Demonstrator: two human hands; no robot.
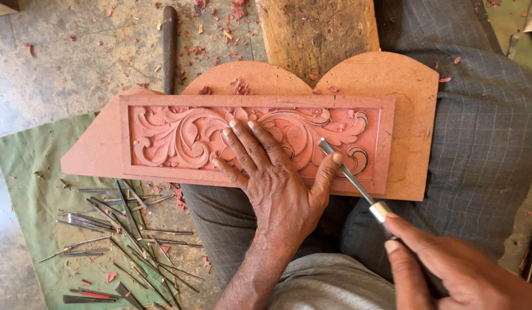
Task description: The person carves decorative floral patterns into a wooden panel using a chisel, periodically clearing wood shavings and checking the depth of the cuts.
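Seen from above, a person sits with a carved reddish wooden panel (pixel 260 138) lying across their lap, its long axis running left to right. At the far left, a green cloth (pixel 25 172) on the concrete floor (pixel 65 63) holds a scattered heap of thin metal carving tools (pixel 125 229), lying just below the panel's left end. A dark tool handle (pixel 169 46) lies on the floor beyond the panel's top edge. The left hand (pixel 272 178) rests flat on the middle of the carved scrollwork, fingers spread and pointing up-left, thumb stretched right to touch a chisel (pixel 352 178). The chisel slants, its tip up-left on the carving near the panel's right end, its handle down-right. The right hand (pixel 455 270), at the lower right, is wrapped around that handle. A wooden block (pixel 317 34) stands beyond the panel's top edge.
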